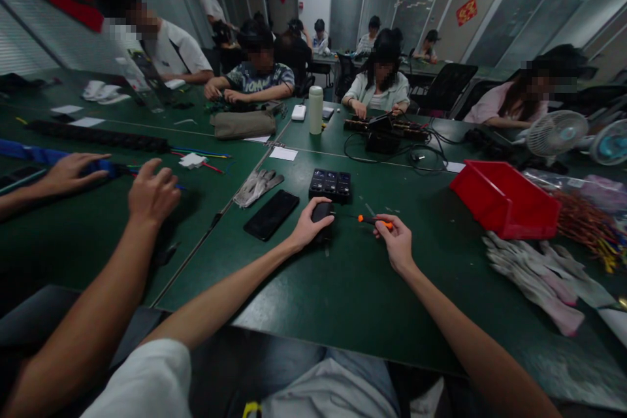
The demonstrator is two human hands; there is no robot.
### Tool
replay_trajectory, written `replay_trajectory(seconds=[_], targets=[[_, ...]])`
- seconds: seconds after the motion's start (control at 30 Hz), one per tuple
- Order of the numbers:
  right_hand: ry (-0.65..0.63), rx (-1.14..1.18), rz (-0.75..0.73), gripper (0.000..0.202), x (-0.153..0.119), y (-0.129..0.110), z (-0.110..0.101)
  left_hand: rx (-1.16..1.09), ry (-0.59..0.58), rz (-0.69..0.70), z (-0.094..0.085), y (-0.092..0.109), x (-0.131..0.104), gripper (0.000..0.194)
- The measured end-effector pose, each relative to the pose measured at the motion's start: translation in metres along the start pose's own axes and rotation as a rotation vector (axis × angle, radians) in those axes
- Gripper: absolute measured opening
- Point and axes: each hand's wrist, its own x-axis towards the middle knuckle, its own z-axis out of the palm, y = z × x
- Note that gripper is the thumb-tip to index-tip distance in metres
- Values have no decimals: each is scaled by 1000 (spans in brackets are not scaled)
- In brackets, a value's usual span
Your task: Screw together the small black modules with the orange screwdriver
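The dark, box-shaped block (pixel 323 213) is in the left hand (pixel 307 225), whose fingers curve around it, near the black plastic compartment tray (pixel 339 197). Small pieces lie in its sections, too small to identify. The right hand (pixel 399 245), forearm stretched forward, pinches an orange-and-black screwdriver (pixel 375 221), its thin shaft pointing toward the block.

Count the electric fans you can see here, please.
2: a pale fan on the right, beyond the red bin, and a second fan with a blue centre beside it, at the picture's right edge. Others could be hidden farther back.
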Motion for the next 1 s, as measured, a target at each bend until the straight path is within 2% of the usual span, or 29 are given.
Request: replay_trajectory(seconds=[0.27, 0.77, 1.0], targets=[[10, -17, 7, 32, 1, 4, 1, 25, -2, 11, 0, -3, 0, 40], [101, -17, -1, 33, 4, 5, 3, 153, -5, 157, 2, -5, -5, 40], [91, 14, -9, 31, 3, 5, 3, 139, -2, 149, 2, -4, -5, 40]])
